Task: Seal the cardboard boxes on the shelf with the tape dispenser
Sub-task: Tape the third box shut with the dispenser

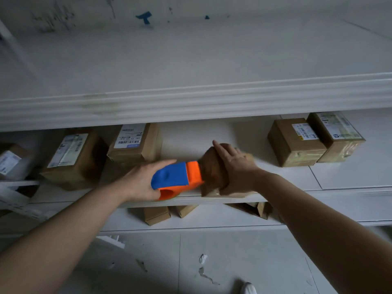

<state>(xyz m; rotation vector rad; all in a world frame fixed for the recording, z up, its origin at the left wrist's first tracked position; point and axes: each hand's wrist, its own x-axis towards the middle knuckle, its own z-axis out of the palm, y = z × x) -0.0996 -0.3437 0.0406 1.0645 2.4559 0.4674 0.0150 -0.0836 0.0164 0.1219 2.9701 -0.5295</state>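
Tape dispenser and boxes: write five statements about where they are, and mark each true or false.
1. The left hand holds the blue and orange tape dispenser. True.
2. The right hand hangs free of every box. False: it rests on the brown box at the front edge of the middle shelf.
3. The dispenser's orange end is against that box's left side. True.
4. Nothing stands below the middle shelf. False: small boxes stand on the lower shelf.
5. The two right-hand boxes stand far apart. False: they sit side by side.
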